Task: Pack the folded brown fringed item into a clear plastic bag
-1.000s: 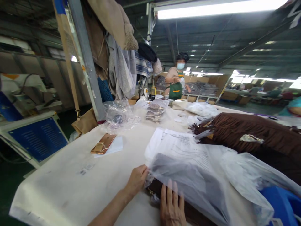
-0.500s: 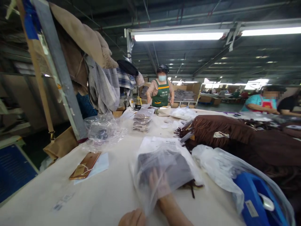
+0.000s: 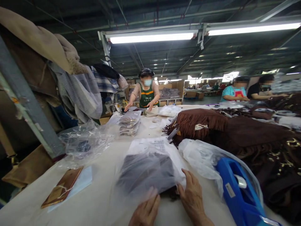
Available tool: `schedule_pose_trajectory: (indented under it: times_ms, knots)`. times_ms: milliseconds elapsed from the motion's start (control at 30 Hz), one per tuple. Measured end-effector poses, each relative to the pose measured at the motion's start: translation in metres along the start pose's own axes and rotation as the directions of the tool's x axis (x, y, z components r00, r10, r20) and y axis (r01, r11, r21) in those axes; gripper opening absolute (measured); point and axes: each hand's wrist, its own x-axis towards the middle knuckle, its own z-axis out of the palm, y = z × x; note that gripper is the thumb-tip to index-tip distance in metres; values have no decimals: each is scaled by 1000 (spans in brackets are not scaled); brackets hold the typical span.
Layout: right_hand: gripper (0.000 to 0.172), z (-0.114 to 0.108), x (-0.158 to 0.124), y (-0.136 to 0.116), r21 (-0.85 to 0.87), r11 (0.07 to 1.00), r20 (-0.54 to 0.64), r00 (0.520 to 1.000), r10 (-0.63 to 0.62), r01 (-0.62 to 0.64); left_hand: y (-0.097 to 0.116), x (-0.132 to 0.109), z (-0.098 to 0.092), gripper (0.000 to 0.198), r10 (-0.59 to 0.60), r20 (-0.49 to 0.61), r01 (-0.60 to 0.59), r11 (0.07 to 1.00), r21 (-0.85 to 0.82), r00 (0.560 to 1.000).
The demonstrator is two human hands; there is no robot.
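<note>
A clear plastic bag point(image 3: 138, 185) lies on the table with dark grey folded fabric point(image 3: 148, 169) inside it. Dark brown material peeks out at the bag's lower right. Beneath is a white printed sheet or bag point(image 3: 150, 146). My left hand point(image 3: 145, 208) rests at the bag's near edge, its fingers stretched forward and close together, with blurred tips. To the right, my right hand point(image 3: 192, 196) is open beside the bag's near right corner, thumb apart from the fingers. Whether the right thumb touches the bag I cannot tell.
At left lie a brown pouch point(image 3: 62, 188) on pale blue paper and crumpled clear plastic point(image 3: 84, 144). Packed bags point(image 3: 129, 122) are stacked ahead. Brown fringed goods point(image 3: 202, 121) and a blue tape dispenser point(image 3: 237, 188) occupy the right. A person in a green apron point(image 3: 148, 94) stands opposite.
My right hand has come out of the plastic bag and moved right. My left hand has moved up onto the bag's near edge, its fingers uncurled. The view has turned right.
</note>
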Motion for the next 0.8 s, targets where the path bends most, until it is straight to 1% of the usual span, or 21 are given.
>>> schedule_pose_trajectory:
  times_ms: [33,67,133,200,267,333,400,467,567,600,667,733,800]
  knots:
    - [29,2,7,8,32,999,25,999,35,-36,3,23,6,59,8,57,-6,1000,-27,998]
    - [26,4,13,13,73,995,59,996,68,-72,4,45,11,62,-20,126,28,998,-60,992]
    - [25,7,18,15,161,977,131,984,118,-138,4,83,17,67,-31,276,73,987,-141,961]
    - [25,7,15,12,234,951,192,968,160,-204,2,109,17,67,18,397,72,975,-210,918]
    - [24,3,10,8,297,918,250,949,191,-263,-1,122,12,60,85,457,40,966,-257,885]
    - [23,-4,5,6,349,883,310,928,208,-314,-3,127,4,52,143,470,3,955,-296,871]
    - [23,-11,2,7,386,851,361,907,216,-357,-4,129,-4,47,178,458,-16,941,-337,871]
    - [21,-16,1,8,408,825,402,889,221,-390,-2,129,-9,50,212,448,-35,928,-371,869]
    - [20,-18,1,9,418,807,425,875,231,-416,4,129,-6,54,232,432,-68,930,-362,871]
    - [20,-18,1,9,419,806,423,875,233,-418,7,129,-4,53,240,427,-85,933,-350,872]
    - [22,-17,0,9,419,811,411,882,233,-409,14,128,-1,43,254,422,-119,940,-321,870]
    - [23,-17,-2,10,414,826,385,896,223,-383,20,127,-1,34,274,416,-159,944,-290,867]
    - [23,-17,-3,13,399,852,340,917,207,-340,24,125,-3,27,284,386,-192,946,-260,878]
